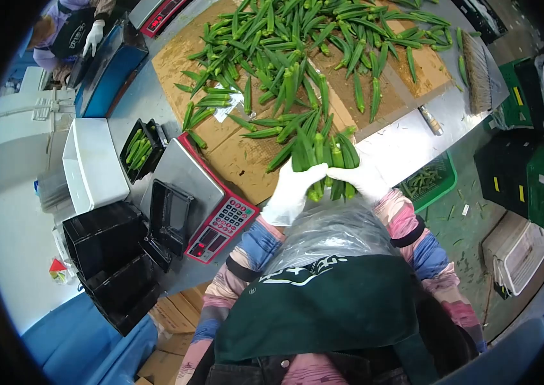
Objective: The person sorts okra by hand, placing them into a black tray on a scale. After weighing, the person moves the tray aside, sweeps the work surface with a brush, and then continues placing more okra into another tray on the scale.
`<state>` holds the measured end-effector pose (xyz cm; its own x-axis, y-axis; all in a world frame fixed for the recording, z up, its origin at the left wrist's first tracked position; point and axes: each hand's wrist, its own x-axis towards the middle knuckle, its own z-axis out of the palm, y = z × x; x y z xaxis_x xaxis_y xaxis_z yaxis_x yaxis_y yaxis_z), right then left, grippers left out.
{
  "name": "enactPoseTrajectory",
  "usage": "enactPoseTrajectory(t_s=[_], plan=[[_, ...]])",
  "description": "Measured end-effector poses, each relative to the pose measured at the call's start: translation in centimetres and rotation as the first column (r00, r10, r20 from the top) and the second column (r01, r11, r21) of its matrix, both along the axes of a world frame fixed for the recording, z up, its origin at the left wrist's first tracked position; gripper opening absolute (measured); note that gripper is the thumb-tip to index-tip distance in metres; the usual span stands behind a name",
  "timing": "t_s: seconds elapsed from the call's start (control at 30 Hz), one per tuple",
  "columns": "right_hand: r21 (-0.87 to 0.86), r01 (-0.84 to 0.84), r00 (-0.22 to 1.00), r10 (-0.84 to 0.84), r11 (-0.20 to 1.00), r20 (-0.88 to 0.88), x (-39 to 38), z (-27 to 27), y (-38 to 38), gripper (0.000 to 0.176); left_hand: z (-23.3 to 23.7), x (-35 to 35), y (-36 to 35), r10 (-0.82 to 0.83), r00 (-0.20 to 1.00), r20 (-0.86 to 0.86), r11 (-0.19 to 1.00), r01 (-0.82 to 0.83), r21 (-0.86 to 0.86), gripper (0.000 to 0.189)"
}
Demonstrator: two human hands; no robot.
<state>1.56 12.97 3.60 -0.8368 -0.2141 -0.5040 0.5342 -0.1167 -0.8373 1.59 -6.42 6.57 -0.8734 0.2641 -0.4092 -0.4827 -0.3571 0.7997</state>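
A bunch of green okra (319, 153) is gathered between my two white-gloved hands, close to my apron. My left hand (294, 187) wraps its near left side, and my right hand (363, 179) closes on the right side, the thumbs meeting in front. The fingers behind the bunch are hidden. Just beyond, a big loose pile of okra (284, 38) spreads over flattened cardboard (246, 157). To the left stands a red-edged weighing scale (211, 218) with a black plastic tray (169, 208) on it.
Black trays (105, 234) are stacked at the left, beside a white bin (95, 163) and a small tray of okra (142, 151). A brush (476, 74) and a knife-like tool (431, 120) lie right. A green crate (442, 183) sits below. Another person's gloved hand (94, 37) shows upper left.
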Motion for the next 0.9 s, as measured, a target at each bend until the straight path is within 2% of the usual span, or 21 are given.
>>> enactPoseTrajectory(t_s=[0.03,0.07,0.13,0.17,0.2,0.27,0.33,0.37,0.43,0.47,0.5,0.53,0.6,0.67,0.7,0.73,0.77,0.8,0.87,0.9], plan=[[0.094,0.012,0.997,-0.004,0.996,-0.077,0.3,-0.4,0.0,0.061,1.4,0.0,0.6,-0.017,0.999,-0.029,0.995,0.014,-0.100,0.041],[0.020,0.019,1.000,-0.019,1.000,0.000,0.7,-0.2,1.0,0.062,2.1,-0.2,1.0,-0.071,0.997,0.033,0.983,0.076,-0.170,0.040],[-0.087,0.043,0.993,-0.033,0.995,0.113,1.6,1.7,4.6,0.061,3.0,-0.3,2.7,-0.182,0.983,-0.014,0.977,0.179,-0.120,0.041],[-0.120,0.052,0.988,-0.034,0.991,0.148,2.1,2.9,6.6,0.061,3.9,-0.6,3.3,-0.283,0.959,0.025,0.950,0.283,-0.132,0.043],[-0.117,0.045,0.989,-0.028,0.992,0.145,2.9,4.1,8.9,0.059,3.9,-0.4,4.2,-0.284,0.959,-0.011,0.953,0.281,-0.114,0.042],[0.235,0.106,0.988,-0.129,0.966,0.088,5.0,4.1,14.2,0.053,4.7,-0.9,4.0,-0.289,0.957,0.010,0.952,0.289,-0.103,0.042],[0.606,0.197,0.978,-0.194,0.771,-0.071,7.8,1.7,19.6,0.049,0.9,-0.6,2.9,-0.425,0.904,-0.056,0.801,0.346,-0.489,0.040],[0.622,0.233,0.969,-0.233,0.748,-0.083,8.6,1.3,20.8,0.048,-1.3,-0.2,2.6,-0.491,0.869,-0.064,0.675,0.333,-0.659,0.039],[0.646,0.300,0.946,-0.309,0.702,-0.103,9.6,1.2,21.4,0.048,-3.9,0.8,3.4,-0.621,0.779,-0.088,0.481,0.290,-0.827,0.037],[0.590,0.301,0.938,-0.343,0.749,-0.044,9.9,1.0,20.7,0.047,-4.9,1.7,4.1,-0.683,0.725,-0.083,0.375,0.251,-0.892,0.037],[0.529,0.307,0.928,-0.372,0.791,0.016,9.3,1.5,18.2,0.046,-5.9,3.2,4.9,-0.678,0.731,-0.080,0.324,0.199,-0.925,0.038],[0.465,0.318,0.916,-0.394,0.826,0.073,8.6,1.9,16.0,0.045,-7.3,3.8,5.6,-0.743,0.655,-0.141,0.266,0.096,-0.959,0.033],[0.391,0.286,0.937,-0.340,0.875,0.075,7.8,0.0,12.6,0.047,-6.3,3.8,7.4,-0.845,0.527,0.091,-0.064,0.071,-0.995,0.026],[0.287,0.304,0.941,-0.334,0.909,0.062,6.8,-2.1,10.0,0.053,-5.5,3.6,7.2,-0.890,0.454,-0.044,0.003,-0.091,-0.996,0.022],[0.318,0.310,0.949,-0.309,0.896,-0.055,5.8,-2.6,8.7,0.056,-5.3,3.4,6.9,-0.906,0.408,-0.107,0.039,-0.171,-0.984,0.021],[0.347,0.323,0.945,-0.279,0.881,-0.170,4.7,-3.2,7.7,0.060,-5.2,3.4,6.7,-0.913,0.395,-0.106,0.021,-0.212,-0.977,0.020],[0.636,0.290,0.951,-0.142,0.715,-0.274,3.9,-5.1,7.1,0.060,-5.2,3.4,6.5,-0.919,0.380,-0.103,0.004,-0.252,-0.968,0.019],[0.657,0.295,0.942,-0.095,0.694,-0.322,2.4,-4.5,5.6,0.056,-5.3,3.5,6.2,-0.926,0.365,-0.099,-0.013,-0.291,-0.957,0.019],[0.677,0.311,0.789,0.216,0.668,-0.575,-0.4,-3.9,3.7,0.051,-5.6,3.5,5.5,-0.937,0.347,-0.046,-0.066,-0.305,-0.950,0.016],[0.752,0.228,0.753,0.378,0.618,-0.539,-1.8,-3.6,2.9,0.051,-5.6,3.5,5.0,-0.941,0.338,-0.019,-0.094,-0.313,-0.945,0.015]])
